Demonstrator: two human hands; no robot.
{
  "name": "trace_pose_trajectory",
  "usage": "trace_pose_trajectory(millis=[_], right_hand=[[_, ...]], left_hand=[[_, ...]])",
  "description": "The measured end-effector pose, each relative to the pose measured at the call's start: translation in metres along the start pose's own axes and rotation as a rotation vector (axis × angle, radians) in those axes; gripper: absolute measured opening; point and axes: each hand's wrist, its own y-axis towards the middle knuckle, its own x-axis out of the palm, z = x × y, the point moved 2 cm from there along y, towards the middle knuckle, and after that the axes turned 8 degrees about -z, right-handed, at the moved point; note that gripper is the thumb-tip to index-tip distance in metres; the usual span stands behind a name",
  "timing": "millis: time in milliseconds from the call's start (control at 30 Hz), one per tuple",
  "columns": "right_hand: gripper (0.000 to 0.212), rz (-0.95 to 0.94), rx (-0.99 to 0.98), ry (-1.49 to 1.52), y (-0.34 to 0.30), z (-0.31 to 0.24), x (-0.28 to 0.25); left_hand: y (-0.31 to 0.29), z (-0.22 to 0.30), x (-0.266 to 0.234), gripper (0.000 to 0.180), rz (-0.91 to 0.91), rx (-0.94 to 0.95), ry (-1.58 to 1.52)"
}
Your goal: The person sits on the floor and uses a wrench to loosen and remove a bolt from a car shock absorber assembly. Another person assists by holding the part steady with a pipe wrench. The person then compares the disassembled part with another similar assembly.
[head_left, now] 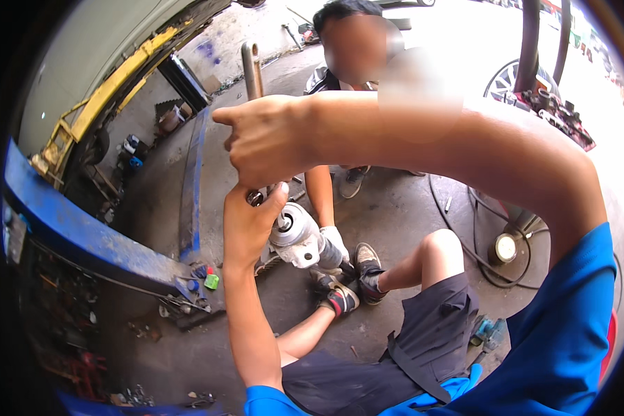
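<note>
While a co-worker's gloved hand (335, 240) is steadying the metal part (297, 236) low by the feet, the right hand (267, 142) is gripping the upright bar (252, 68) and the left hand (251, 225) is pressing, fingers curled, against the part's top.

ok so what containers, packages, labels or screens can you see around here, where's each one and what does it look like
No screens or signs in view.
Small green container: on the floor by the foot of the blue lift beam, left of the left hand; squat, with a red top.
Small blue container: right beside the green one; cap-shaped.
Blue-green packet: on the floor right of the person's knee; flat, crumpled.
Any labels are too small to tell.
</note>
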Motion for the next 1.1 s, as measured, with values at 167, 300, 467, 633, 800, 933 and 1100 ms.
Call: trace_pose_trajectory(millis=[167,300,467,633,800,933,1100], right_hand=[[0.021,0.452,0.286,0.177,-0.025,0.007,-0.002],[0.036,0.868,0.786,0.764,-0.047,-0.074,-0.006],[0.062,0.876,0.989,1.642,-0.016,-0.203,-0.015],[0.075,0.998,1.240,1.640,0.030,-0.238,-0.018],[0.065,0.863,1.354,1.511,0.044,-0.232,-0.010],[0.061,0.741,1.431,1.321,0.063,-0.236,0.001],[0.029,0.851,1.402,1.795,0.074,-0.253,0.027]], left_hand=[[0.003,-0.010,0.004,0.021,0.071,0.025,-0.159],[-0.005,-0.003,0.012,0.018,0.155,0.227,-0.317],[0.005,-0.007,0.018,0.015,0.101,-0.078,-0.291],[0.003,0.006,0.028,0.013,0.126,-0.093,-0.279],[0.006,0.000,0.022,0.014,0.121,-0.072,-0.226],[0.006,0.005,0.022,0.014,0.127,-0.137,-0.246],[0.008,0.013,0.028,0.013,0.065,-0.160,-0.161]])
